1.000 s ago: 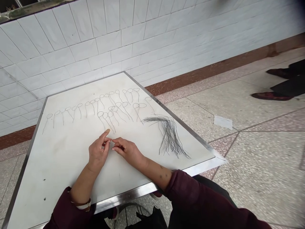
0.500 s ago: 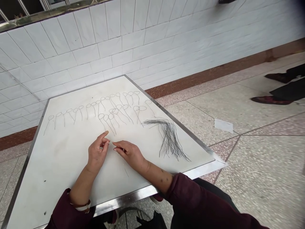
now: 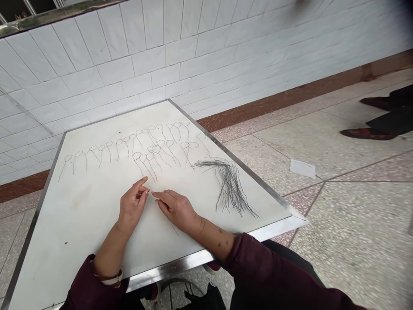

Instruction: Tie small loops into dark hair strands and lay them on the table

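My left hand [image 3: 130, 206] is raised over the table, thumb and fingertips pinched together, with the index finger pointing up. Facing it, my right hand [image 3: 177, 209] has its thumb and fingers closed in a pinch, the fingertips almost meeting the left ones. The piece between them seems to be a thin wire [image 3: 176, 230]; its tail shows below my right hand, while the rest is too fine or hidden. Beyond my hands lie several looped wires [image 3: 137, 156], each a ring with a straight tail. A bundle of straight dark wires [image 3: 230, 185] lies to the right.
The white table [image 3: 97, 215] has a metal edge and stands against a tiled wall [image 3: 155, 60]. On the speckled floor at right lies a white piece of paper [image 3: 302, 168]. Farther right are another person's shoes [image 3: 368, 134].
The wire's tail has swung slightly to the right beneath my right hand. My right fingers have shifted a little; my left hand stays nearly in place.
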The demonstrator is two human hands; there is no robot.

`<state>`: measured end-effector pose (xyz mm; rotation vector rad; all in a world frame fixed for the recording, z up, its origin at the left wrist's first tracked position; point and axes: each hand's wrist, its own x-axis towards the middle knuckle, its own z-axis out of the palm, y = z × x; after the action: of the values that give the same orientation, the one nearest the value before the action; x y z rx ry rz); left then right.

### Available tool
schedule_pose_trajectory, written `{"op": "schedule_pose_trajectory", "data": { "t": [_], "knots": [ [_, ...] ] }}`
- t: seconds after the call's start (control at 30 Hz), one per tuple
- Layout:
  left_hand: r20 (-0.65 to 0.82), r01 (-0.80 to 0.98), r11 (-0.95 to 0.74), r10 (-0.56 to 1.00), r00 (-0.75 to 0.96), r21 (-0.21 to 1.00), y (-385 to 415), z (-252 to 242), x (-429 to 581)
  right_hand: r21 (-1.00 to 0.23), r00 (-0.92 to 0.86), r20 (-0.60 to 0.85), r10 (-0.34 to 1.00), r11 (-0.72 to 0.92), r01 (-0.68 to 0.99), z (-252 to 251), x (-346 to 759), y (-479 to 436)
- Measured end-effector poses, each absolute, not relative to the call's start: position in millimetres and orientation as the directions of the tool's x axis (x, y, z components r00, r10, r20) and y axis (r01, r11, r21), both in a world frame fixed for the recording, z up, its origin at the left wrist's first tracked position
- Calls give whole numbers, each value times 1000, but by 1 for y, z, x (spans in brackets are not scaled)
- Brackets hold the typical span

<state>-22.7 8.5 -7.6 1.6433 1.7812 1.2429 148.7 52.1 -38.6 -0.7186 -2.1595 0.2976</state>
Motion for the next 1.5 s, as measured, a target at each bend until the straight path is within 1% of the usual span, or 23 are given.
{"op": "schedule_pose_trajectory", "data": {
  "t": [0.17, 0.33, 0.4, 0.57, 0.7, 0.83, 0.97, 1.07, 1.17, 1.3, 1.37, 1.43, 1.5],
  "knots": [
    [224, 540, -76, 951, -214, 838, 9, -5, -24, -452, -516, 623, 588, 809, 376, -43, 148, 53],
    [202, 509, -28, 935, -291, 860, 9, 0, -25, -621, -494, 534, 686, 715, 322, -44, 146, 53],
    [193, 479, -12, 924, -331, 878, 9, 2, -26, -654, -498, 508, 703, 691, 309, -44, 147, 52],
    [168, 454, 12, 920, -355, 891, 8, 6, -27, -647, -514, 515, 686, 705, 292, -43, 148, 53],
    [162, 453, -9, 940, -300, 891, 9, 6, -29, -683, -483, 503, 717, 672, 286, -43, 147, 53],
    [138, 381, -28, 954, -265, 924, 10, 7, -30, -714, -477, 477, 739, 642, 280, -41, 148, 54],
    [80, 281, 8, 950, -302, 960, 9, 12, -30, -732, -474, 448, 758, 616, 293, -39, 149, 53],
    [79, 249, 11, 933, -350, 969, 9, 14, -30, -735, -477, 411, 777, 592, 330, -38, 149, 52],
    [77, 241, 14, 927, -367, 970, 9, 12, -30, -695, -487, 421, 765, 617, 369, -39, 150, 50],
    [72, 220, 11, 927, -368, 975, 9, 11, -31, -583, -519, 486, 703, 703, 407, -42, 151, 49],
    [66, 206, 11, 929, -363, 978, 10, 11, -32, -553, -544, 497, 676, 730, 402, -42, 152, 48],
    [57, 183, 9, 935, -351, 983, 11, 10, -33, -591, -552, 470, 689, 710, 382, -40, 152, 48],
    [52, 159, 2, 941, -333, 987, 12, 10, -33, -680, -546, 395, 739, 635, 367, -37, 151, 49]
  ]
}}
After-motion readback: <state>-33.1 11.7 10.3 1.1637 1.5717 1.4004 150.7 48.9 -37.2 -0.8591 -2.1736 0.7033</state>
